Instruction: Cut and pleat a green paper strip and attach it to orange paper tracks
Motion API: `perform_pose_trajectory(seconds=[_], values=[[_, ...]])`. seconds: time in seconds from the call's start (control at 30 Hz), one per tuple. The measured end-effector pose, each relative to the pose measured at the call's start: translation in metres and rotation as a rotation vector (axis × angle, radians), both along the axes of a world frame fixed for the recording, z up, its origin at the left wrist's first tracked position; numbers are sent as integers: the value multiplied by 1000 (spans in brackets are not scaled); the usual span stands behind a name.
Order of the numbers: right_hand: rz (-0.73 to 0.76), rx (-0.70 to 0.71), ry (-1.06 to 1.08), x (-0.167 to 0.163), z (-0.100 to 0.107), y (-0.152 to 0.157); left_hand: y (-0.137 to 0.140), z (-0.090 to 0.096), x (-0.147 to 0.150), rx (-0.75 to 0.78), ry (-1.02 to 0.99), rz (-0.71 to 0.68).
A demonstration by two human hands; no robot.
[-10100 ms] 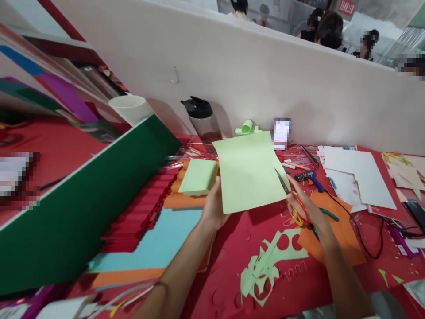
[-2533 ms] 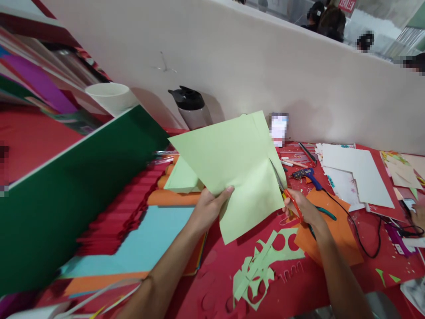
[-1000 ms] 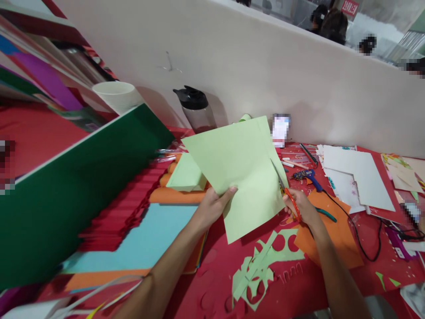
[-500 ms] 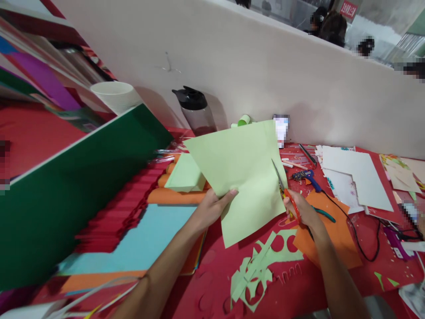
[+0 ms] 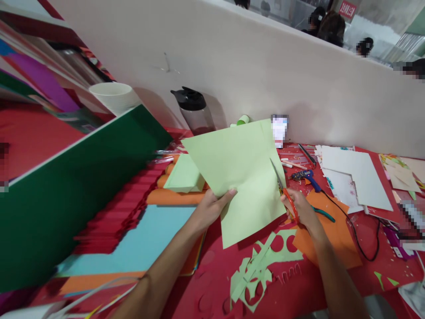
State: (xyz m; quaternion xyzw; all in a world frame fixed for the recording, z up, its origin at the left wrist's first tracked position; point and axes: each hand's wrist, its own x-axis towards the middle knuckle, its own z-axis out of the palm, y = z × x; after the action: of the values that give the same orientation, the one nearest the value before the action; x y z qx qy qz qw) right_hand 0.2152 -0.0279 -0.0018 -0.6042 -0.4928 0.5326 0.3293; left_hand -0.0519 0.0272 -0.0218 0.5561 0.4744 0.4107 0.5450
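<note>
A large light green sheet of paper (image 5: 245, 177) is held up above the red table by my left hand (image 5: 214, 206), thumb on its face and fingers behind it. My right hand (image 5: 300, 208) grips the red-orange handles of a pair of scissors (image 5: 289, 201) at the sheet's right edge. One scissor blade lies over the front of the paper, pointing up and left; the other blade is hidden. Below the sheet lie light green paper scraps (image 5: 252, 274) with round holes cut out.
Left are a dark green board (image 5: 83, 190), pleated red paper (image 5: 126, 208), blue paper (image 5: 142, 239) and orange rolls (image 5: 175, 197). A bottle (image 5: 194, 110) stands by the white partition. Right are a blue glue gun (image 5: 307, 177) with its cord, orange paper (image 5: 335, 239), a utility knife (image 5: 307, 154) and white board (image 5: 358, 173).
The sheet, both hands and the scissors have shifted very slightly left in view. My hold on the paper and the scissors is the same.
</note>
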Motion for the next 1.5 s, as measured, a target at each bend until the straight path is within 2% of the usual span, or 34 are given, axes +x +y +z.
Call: perform_pose_trajectory(seconds=[0.3, 0.5, 0.77, 1.5], values=[[-42, -3, 12, -1, -9, 2, 1, -4, -1, -23, -30, -4], [48, 24, -53, -3, 0, 1, 0, -1, 1, -22, -26, -24], [80, 75, -99, -2, 2, -1, -2, 1, 2, -82, -21, -84], [-9, 82, -13, -2, -10, 1, -2, 2, 3, -85, -51, -69]])
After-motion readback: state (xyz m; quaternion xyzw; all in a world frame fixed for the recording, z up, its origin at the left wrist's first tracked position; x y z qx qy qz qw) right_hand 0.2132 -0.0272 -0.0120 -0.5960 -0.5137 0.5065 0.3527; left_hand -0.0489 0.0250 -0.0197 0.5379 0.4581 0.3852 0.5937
